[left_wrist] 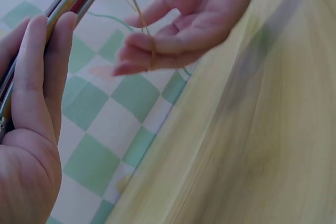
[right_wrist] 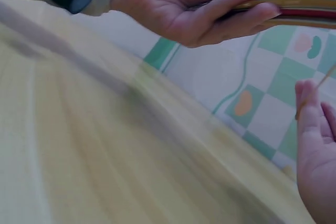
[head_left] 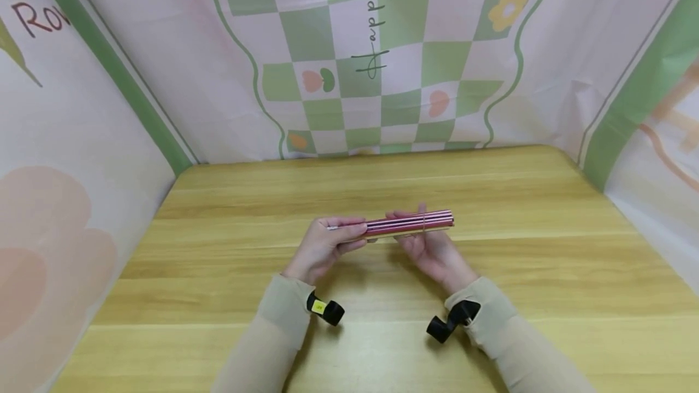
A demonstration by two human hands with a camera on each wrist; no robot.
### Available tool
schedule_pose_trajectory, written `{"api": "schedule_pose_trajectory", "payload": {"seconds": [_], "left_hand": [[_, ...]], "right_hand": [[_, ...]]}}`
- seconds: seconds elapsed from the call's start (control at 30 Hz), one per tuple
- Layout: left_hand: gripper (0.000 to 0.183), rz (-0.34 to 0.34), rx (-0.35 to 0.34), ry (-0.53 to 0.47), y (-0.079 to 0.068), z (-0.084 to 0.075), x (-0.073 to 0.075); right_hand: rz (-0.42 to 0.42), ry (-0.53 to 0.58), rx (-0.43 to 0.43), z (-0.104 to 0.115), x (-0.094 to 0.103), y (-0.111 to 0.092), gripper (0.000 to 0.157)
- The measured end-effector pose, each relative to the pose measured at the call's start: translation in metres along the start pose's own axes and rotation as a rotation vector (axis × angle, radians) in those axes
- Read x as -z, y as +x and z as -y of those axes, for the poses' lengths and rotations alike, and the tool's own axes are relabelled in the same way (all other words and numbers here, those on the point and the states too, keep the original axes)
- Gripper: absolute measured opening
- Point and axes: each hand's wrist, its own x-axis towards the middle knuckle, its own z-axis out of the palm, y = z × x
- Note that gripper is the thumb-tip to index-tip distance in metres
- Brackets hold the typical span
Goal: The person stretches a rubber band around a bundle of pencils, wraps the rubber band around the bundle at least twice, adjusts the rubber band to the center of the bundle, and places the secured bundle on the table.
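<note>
A bundle of slim, straight, pencil-like sticks [head_left: 401, 224], striped red, white, dark and tan, is held nearly level above the table. My left hand [head_left: 322, 246] grips its left end, thumb and fingers on either side; the palm covers that end. Under the bundle's right part is my right hand [head_left: 437, 258], palm turned up. A thin tan rubber band [left_wrist: 138, 10] runs from the bundle to the right hand, stretched taut and hooked over its fingers. In the right wrist view the band also crosses those fingers [right_wrist: 310, 109].
The wooden table [head_left: 229, 211] spreads below both hands. A green-and-white checked cloth [head_left: 401, 77] hangs behind its back edge, and printed cloth [head_left: 82, 156] hangs at the sides. Each wrist wears a small black camera, the left one [head_left: 332, 312] and the right one [head_left: 441, 327].
</note>
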Motion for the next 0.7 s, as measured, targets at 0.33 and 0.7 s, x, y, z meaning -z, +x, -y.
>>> {"api": "schedule_pose_trajectory", "payload": {"seconds": [0.33, 0.7], "left_hand": [[0.014, -0.028, -0.008, -0.149, 0.002, -0.001, 0.001], [0.018, -0.072, -0.024, -0.225, 0.001, -0.005, 0.004]], "right_hand": [[0.108, -0.019, 0.285, -0.011, 0.003, 0.004, 0.053], [0.076, -0.311, 0.669, -0.002, 0.005, 0.001, 0.066]]}}
